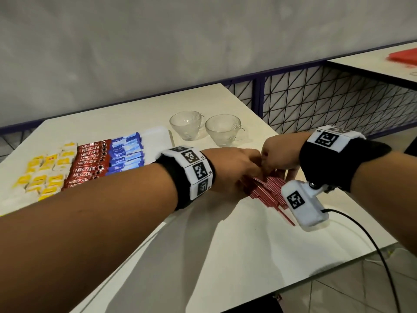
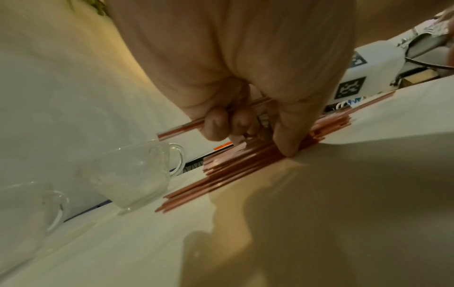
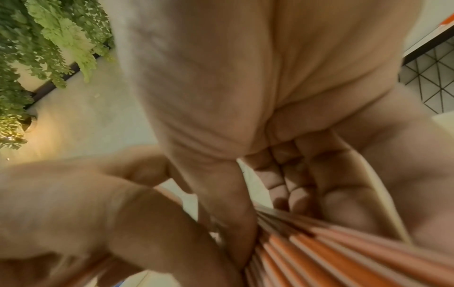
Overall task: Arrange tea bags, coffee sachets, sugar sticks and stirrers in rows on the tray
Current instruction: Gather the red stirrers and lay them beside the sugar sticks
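A pile of red stirrers (image 1: 268, 190) lies on the table right of the white tray (image 1: 158, 135). On the tray lie rows of yellow tea bags (image 1: 47, 170), red coffee sachets (image 1: 88, 163) and blue sugar sticks (image 1: 126, 154). My left hand (image 1: 248, 168) reaches over the pile. In the left wrist view its curled fingers (image 2: 216, 124) hold a few stirrers (image 2: 181, 128) while the thumb presses on the pile (image 2: 233, 170). My right hand (image 1: 277, 170) meets it from the right. Its thumb and curled fingers (image 3: 292, 186) close around fanned stirrers (image 3: 319, 252).
Two empty glass cups (image 1: 186, 124) (image 1: 223, 129) stand behind the pile, close to the hands. A black cable (image 1: 370, 240) runs from the right wrist camera over the table's right edge. A wire-mesh panel (image 1: 338, 96) and another table (image 1: 383, 62) are beyond.
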Available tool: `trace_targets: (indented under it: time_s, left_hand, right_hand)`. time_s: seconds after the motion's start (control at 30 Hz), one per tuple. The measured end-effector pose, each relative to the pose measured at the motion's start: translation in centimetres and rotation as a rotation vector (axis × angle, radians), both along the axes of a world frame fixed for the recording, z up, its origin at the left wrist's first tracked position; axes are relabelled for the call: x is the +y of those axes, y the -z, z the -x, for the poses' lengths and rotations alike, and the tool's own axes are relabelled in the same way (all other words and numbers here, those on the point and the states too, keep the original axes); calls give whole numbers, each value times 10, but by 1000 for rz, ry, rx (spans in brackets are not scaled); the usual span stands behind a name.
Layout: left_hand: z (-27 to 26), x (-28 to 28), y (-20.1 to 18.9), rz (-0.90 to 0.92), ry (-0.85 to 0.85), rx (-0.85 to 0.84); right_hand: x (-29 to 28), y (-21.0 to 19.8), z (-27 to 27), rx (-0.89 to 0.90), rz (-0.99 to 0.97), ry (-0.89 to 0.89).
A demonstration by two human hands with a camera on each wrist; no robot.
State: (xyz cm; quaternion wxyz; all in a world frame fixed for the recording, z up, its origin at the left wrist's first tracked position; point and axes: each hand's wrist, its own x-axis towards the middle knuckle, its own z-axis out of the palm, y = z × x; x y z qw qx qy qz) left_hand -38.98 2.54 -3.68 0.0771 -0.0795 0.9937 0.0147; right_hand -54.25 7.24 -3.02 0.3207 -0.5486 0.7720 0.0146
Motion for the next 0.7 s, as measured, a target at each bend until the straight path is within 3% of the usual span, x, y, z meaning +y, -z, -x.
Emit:
trace_targets:
  time_s: [0.3,0.53,0.7]
  left_hand:
    - [-6,-11,4,52,75,-66]
    - [-2,-19,8,156,73,-181]
    - [-5,-21,13,247,106,-165]
  right_hand:
    - [0,0,-4,-8,21,9]
    - [1,-1,-17,305,84,-130]
    - [0,4,-24,468,81,-201]
